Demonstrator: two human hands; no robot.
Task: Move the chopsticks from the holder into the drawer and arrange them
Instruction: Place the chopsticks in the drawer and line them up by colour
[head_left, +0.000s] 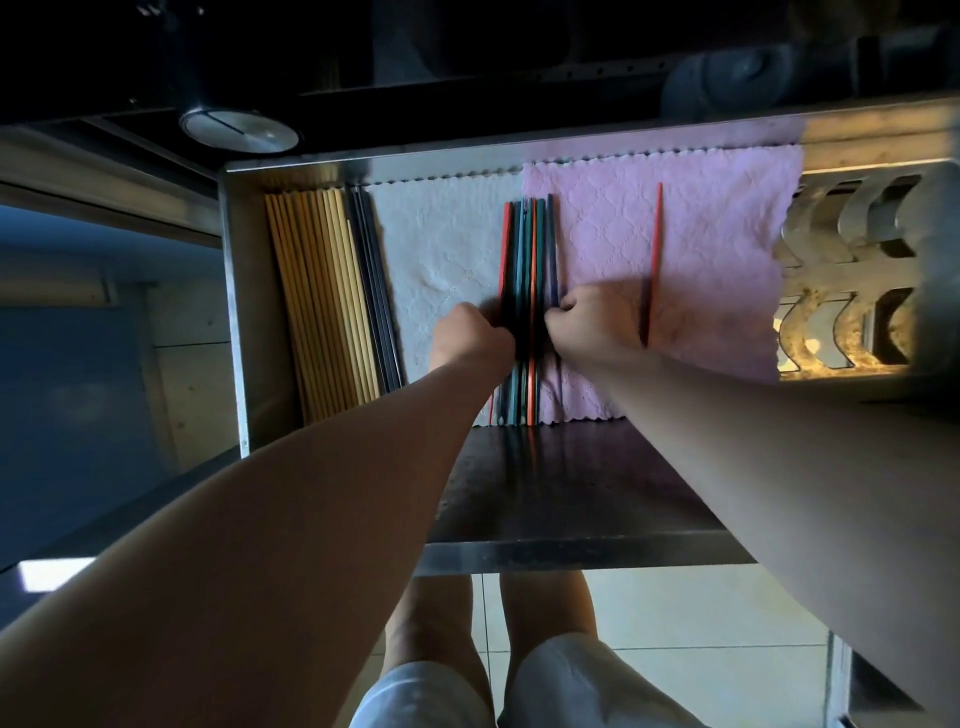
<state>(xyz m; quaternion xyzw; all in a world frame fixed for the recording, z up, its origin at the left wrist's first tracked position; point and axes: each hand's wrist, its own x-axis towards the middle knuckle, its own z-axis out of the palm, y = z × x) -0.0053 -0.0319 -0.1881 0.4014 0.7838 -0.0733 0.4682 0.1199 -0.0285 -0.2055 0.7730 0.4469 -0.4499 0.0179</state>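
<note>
Head view | coloured chopsticks (524, 260) bunched mid-drawer (571, 493) on the cloth seam | my left hand (470, 338) and right hand (587, 322), both curled narrow, press the bunch from 9 and 3 o'clock, I judge to square it | stray red chopstick (655, 244) lies apart at 3 o'clock, not yet gathered.

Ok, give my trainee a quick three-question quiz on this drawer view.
1. True or false: the lone red chopstick lies on the white cloth.
2. Which chopsticks sit against the drawer's left wall: A wooden, B teal, C red?
3. What do the left hand and right hand press between them?

Key: 1 false, it lies on the pink cloth. 2 A, the wooden chopsticks. 3 The coloured chopstick bundle.
</note>
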